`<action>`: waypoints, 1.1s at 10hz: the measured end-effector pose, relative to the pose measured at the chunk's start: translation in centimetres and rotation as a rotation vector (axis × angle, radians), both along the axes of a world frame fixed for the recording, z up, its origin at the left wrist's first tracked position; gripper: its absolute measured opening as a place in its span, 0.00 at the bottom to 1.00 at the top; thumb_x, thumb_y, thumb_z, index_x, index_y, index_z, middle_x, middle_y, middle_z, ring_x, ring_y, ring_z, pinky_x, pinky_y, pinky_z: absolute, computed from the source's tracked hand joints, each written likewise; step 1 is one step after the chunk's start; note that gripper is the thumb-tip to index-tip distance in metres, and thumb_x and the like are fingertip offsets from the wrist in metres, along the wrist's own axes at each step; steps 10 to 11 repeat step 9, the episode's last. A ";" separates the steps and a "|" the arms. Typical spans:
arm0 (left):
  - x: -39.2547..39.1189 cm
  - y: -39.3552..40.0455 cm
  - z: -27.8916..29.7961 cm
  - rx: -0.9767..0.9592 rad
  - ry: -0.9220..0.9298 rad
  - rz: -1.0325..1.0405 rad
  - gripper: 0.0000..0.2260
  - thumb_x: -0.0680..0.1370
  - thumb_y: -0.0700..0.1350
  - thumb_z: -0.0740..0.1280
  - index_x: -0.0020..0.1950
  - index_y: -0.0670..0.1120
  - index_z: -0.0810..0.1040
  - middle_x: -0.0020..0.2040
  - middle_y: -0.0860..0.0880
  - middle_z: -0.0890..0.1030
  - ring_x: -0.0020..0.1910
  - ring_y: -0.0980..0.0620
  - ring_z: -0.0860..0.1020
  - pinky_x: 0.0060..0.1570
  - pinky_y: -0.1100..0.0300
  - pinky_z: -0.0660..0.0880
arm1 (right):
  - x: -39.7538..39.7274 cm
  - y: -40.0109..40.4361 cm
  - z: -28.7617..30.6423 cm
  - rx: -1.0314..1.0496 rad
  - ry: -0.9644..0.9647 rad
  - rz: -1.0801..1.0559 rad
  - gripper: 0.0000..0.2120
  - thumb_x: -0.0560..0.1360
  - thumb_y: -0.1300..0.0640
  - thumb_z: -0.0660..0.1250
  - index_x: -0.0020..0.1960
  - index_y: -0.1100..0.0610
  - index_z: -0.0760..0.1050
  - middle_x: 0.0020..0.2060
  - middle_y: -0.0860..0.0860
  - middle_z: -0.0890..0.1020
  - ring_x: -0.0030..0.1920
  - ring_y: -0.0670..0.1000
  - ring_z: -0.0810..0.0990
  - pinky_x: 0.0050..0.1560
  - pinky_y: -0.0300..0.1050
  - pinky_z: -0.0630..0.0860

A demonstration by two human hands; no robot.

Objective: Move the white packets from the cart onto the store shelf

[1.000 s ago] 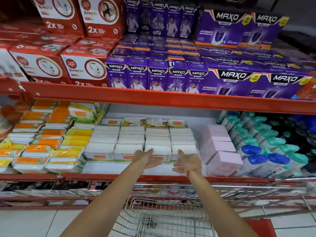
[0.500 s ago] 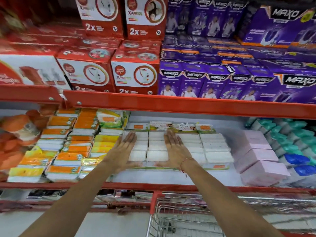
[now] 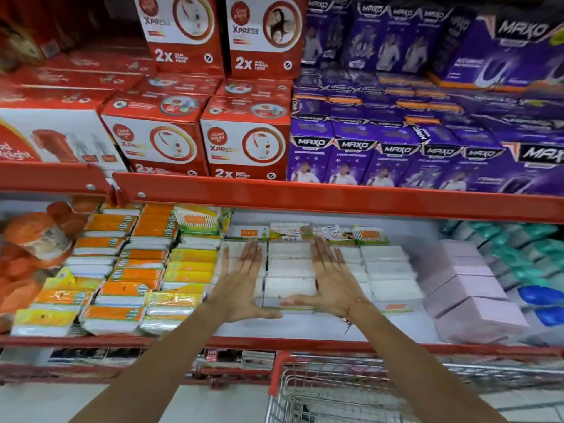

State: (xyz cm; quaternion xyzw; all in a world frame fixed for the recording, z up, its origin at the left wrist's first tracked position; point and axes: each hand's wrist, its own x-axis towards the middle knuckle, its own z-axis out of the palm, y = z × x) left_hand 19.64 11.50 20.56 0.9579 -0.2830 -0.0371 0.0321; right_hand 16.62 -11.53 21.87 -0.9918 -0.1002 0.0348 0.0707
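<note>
Since half a second ago the left hand (image 3: 241, 285) and right hand (image 3: 331, 280) have barely moved: both lie flat, fingers spread, grasping nothing, pressed on the white packets (image 3: 290, 267) stacked on the shelf (image 3: 305, 341). Only a corner of the cart (image 3: 305, 389) shows below; its contents cannot be made out.

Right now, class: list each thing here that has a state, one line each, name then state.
left hand: open, flat on the white packets
right hand: open, flat on the packets
white packets: stacked in rows on the shelf, none held
pink boxes: stacked, closed
cart: parked below the shelf, contents unclear
</note>
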 end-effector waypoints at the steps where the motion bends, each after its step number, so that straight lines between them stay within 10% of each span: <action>1: -0.9 -5.7 0.3 -0.055 0.002 -0.058 0.61 0.60 0.81 0.52 0.76 0.40 0.36 0.77 0.44 0.34 0.76 0.45 0.34 0.70 0.37 0.33 | -1.4 -5.9 0.8 -0.021 -0.008 -0.025 0.61 0.59 0.19 0.47 0.75 0.59 0.35 0.75 0.54 0.36 0.76 0.51 0.36 0.77 0.54 0.41; 5: -1.1 -18.2 -1.5 0.065 0.006 -0.100 0.57 0.59 0.79 0.35 0.76 0.40 0.39 0.79 0.42 0.42 0.77 0.46 0.39 0.77 0.44 0.40 | -2.9 -16.9 -1.5 -0.076 0.064 -0.053 0.62 0.56 0.20 0.46 0.75 0.62 0.37 0.73 0.52 0.36 0.73 0.50 0.35 0.77 0.51 0.42; 7: -1.6 -18.6 -0.9 0.122 -0.001 -0.068 0.51 0.69 0.74 0.49 0.76 0.37 0.39 0.78 0.39 0.42 0.77 0.43 0.40 0.77 0.46 0.39 | -3.0 -16.9 -1.8 -0.134 0.050 -0.056 0.63 0.56 0.19 0.42 0.75 0.63 0.38 0.77 0.59 0.42 0.76 0.56 0.40 0.76 0.49 0.39; 11: -5.0 -17.6 2.4 0.011 -0.049 -0.045 0.45 0.70 0.71 0.40 0.77 0.40 0.43 0.79 0.43 0.47 0.78 0.47 0.44 0.77 0.48 0.39 | -6.0 -14.0 1.1 -0.004 -0.049 -0.107 0.58 0.60 0.21 0.27 0.76 0.61 0.43 0.77 0.57 0.49 0.77 0.53 0.45 0.73 0.46 0.40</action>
